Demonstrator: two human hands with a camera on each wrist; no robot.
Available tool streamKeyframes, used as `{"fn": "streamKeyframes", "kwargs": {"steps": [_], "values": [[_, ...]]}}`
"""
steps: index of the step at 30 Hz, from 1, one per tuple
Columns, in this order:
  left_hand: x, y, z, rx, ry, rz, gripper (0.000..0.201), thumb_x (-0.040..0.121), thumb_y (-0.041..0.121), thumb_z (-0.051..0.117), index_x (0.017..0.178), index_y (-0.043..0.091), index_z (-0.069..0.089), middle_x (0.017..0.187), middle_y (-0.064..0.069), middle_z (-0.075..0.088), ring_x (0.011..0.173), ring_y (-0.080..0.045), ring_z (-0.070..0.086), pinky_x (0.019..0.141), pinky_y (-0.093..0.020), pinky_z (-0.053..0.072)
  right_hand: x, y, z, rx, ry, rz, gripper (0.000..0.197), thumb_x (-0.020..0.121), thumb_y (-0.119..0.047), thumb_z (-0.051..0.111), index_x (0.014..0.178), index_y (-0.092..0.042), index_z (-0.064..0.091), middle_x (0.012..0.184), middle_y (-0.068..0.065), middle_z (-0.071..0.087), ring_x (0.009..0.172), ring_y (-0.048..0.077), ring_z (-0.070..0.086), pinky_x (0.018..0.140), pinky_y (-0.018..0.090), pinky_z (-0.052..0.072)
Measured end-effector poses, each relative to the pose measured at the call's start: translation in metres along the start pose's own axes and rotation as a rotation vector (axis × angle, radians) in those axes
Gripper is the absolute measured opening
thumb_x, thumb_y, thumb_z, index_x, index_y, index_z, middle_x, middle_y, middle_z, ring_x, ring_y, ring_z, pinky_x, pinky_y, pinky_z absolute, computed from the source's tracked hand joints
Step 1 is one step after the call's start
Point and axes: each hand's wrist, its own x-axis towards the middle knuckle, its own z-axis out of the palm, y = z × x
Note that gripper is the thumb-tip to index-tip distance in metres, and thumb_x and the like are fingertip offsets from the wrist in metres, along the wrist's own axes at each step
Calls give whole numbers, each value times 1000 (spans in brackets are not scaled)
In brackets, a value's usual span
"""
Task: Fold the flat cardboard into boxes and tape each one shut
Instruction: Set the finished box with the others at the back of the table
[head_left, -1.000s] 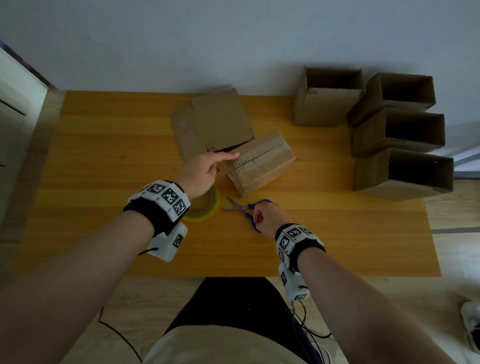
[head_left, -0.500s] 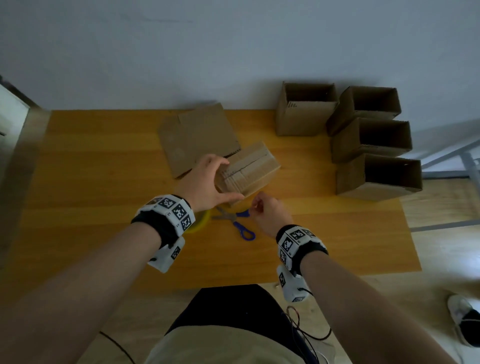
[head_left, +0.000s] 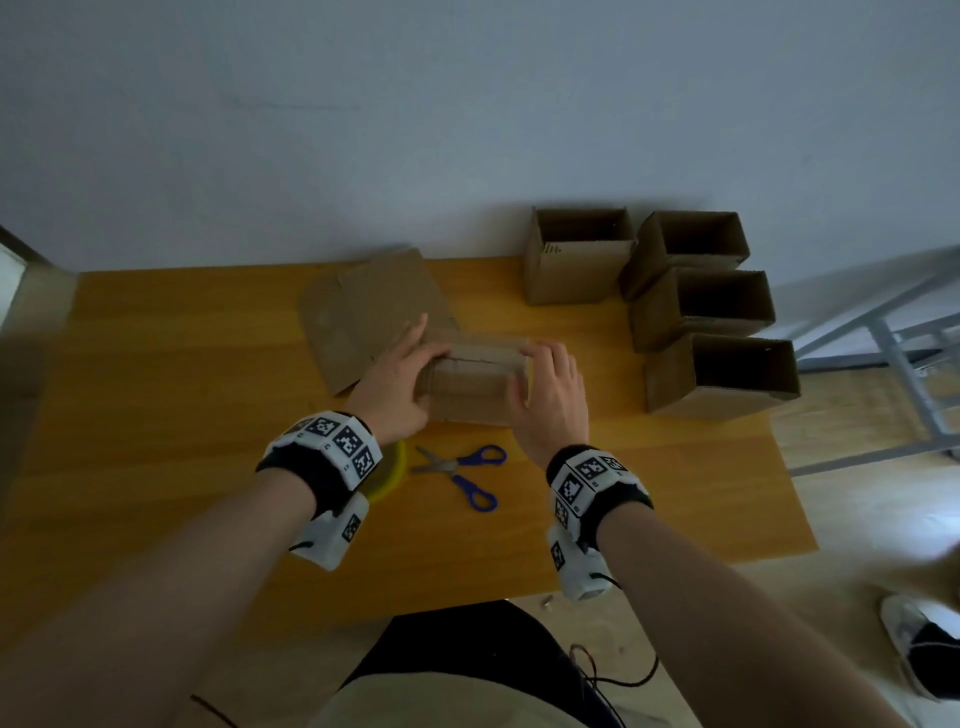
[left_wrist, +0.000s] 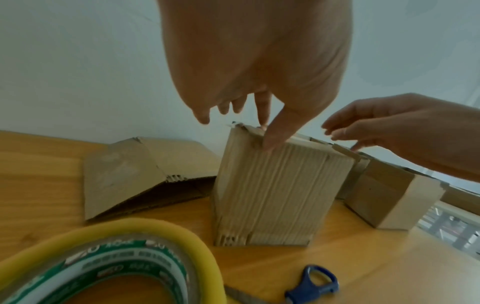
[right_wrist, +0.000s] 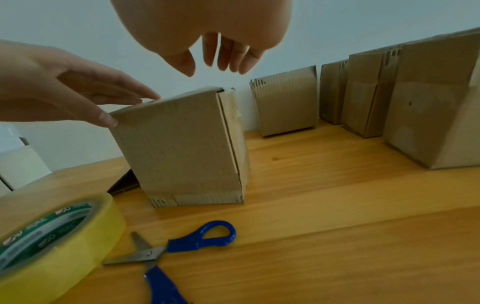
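A small cardboard box (head_left: 475, 387) stands mid-table with its top flaps folded down and a seam across the top. My left hand (head_left: 395, 384) holds its left end. In the left wrist view the thumb (left_wrist: 270, 142) presses the front face while the fingers lie over the top edge. My right hand (head_left: 553, 395) rests on the right end, its relaxed fingers (left_wrist: 337, 133) touching the top right edge. A flat cardboard sheet (head_left: 363, 312) lies behind my left hand. The yellow tape roll (head_left: 392, 470) and the blue-handled scissors (head_left: 467, 475) lie near the front of the box.
Several open-topped cardboard boxes (head_left: 701, 306) stand in a cluster at the table's back right, one (head_left: 576, 260) against the wall. The wooden table (head_left: 182, 389) ends at the wall behind. A metal frame (head_left: 893, 338) stands on the floor to the right.
My right hand left the scissors on the table and moved up onto the box's right end. My left hand turned the box square to me and holds its left end.
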Motion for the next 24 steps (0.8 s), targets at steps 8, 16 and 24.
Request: {"fn": "streamKeyframes", "kwargs": {"steps": [8,16,24], "values": [[-9,8,28,-25,79,-64,63,101,28,33,149,13,-4,152,3,-24,139,-9,-21,115,-26,-4,-3,-4,12,151,-254,137,61,101,-33,36,152,-13,9,161,0,4,147,15,9,118,37,20],[-4,21,34,-310,33,-211,66,101,25,31,148,9,-12,157,-3,-16,144,-12,-7,106,-14,1,-1,-10,15,335,-305,271,67,102,-26,37,152,-12,-5,161,2,-7,145,15,12,98,12,16],[3,14,29,-399,-14,-325,65,101,30,34,150,11,-2,156,-9,17,141,-22,24,112,-30,22,-2,-2,20,516,-334,418,71,100,-39,38,152,-19,-7,160,3,11,145,18,17,118,36,22]]}}
